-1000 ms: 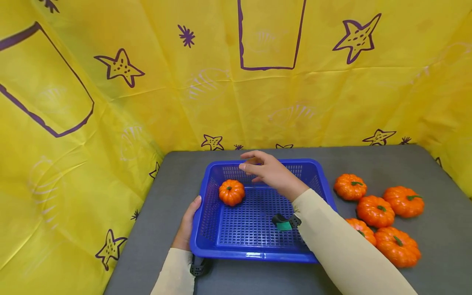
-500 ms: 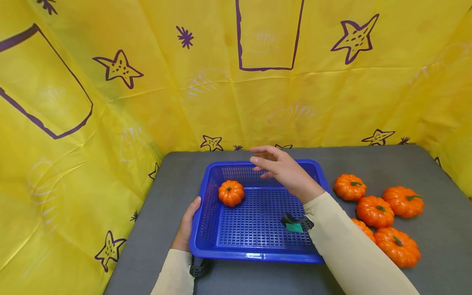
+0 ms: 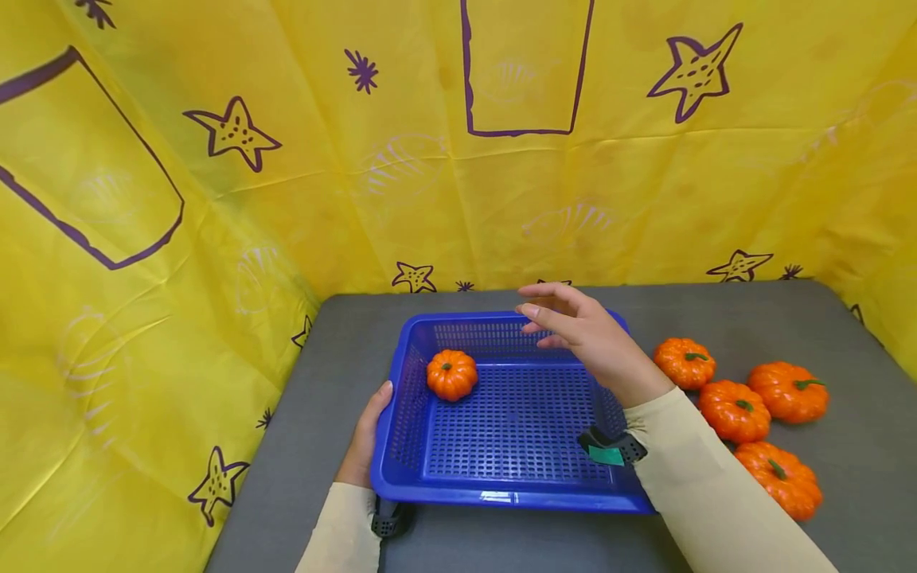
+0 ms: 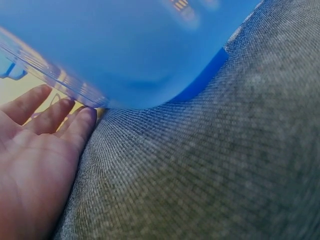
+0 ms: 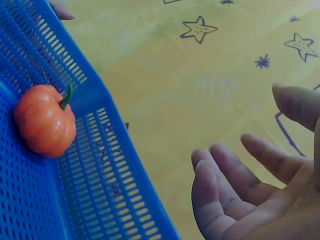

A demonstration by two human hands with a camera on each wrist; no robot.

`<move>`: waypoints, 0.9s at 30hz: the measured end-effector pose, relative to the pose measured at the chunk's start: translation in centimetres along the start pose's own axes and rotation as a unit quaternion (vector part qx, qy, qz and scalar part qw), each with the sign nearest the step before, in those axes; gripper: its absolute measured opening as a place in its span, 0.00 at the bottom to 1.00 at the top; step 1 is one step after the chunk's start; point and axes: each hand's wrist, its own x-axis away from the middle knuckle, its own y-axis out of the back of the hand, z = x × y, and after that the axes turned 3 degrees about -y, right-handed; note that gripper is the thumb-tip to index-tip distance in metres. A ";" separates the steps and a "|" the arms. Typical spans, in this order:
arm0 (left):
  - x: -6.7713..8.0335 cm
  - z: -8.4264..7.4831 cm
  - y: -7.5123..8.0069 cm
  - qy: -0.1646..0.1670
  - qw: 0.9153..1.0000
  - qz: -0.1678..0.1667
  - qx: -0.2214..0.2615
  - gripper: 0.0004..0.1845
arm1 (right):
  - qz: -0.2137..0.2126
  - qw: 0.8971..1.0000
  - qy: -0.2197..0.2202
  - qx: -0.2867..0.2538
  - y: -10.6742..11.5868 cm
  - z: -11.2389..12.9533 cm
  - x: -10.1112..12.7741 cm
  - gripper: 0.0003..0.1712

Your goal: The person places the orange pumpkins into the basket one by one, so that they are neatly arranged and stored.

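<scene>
A blue perforated basket [image 3: 419, 487] stands on the grey table [image 3: 752, 310]. One small orange pumpkin [image 3: 451, 375] lies in its far left corner, seen too in the right wrist view as the pumpkin [image 5: 44, 120] against the basket wall [image 5: 95, 165]. My left hand [image 3: 361, 442] rests against the basket's left rim, fingers straight, with its fingers [image 4: 75, 125] by the basket underside [image 4: 125, 55]. My right hand [image 3: 583, 334] hovers above the basket's far right part, relaxed and holding nothing; its fingers [image 5: 235, 185] are loosely spread.
Several orange pumpkins lie on the table right of the basket, the nearest [image 3: 686, 363] just beside my right wrist, another [image 3: 779, 480] nearer the front. A yellow star-printed cloth [image 3: 286, 175] walls the back and left sides.
My right hand has drawn back to the right, away from the pumpkin in the basket and toward the basket's right side. The left hand and the basket stay where they were.
</scene>
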 end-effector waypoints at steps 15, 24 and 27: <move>-0.1 -0.1 0.1 0.007 1.000 -0.001 0.004 0.43 | -0.005 0.999 0.031 -0.032 2.0 -0.3 1.8 0.26; 0.0 -0.1 0.0 0.007 1.000 0.000 0.007 0.42 | -0.016 0.999 0.039 -0.029 2.9 -0.5 2.9 0.25; 0.0 -0.2 0.0 0.010 1.000 -0.002 0.008 0.43 | -0.020 0.998 0.047 -0.029 3.2 -0.5 3.3 0.23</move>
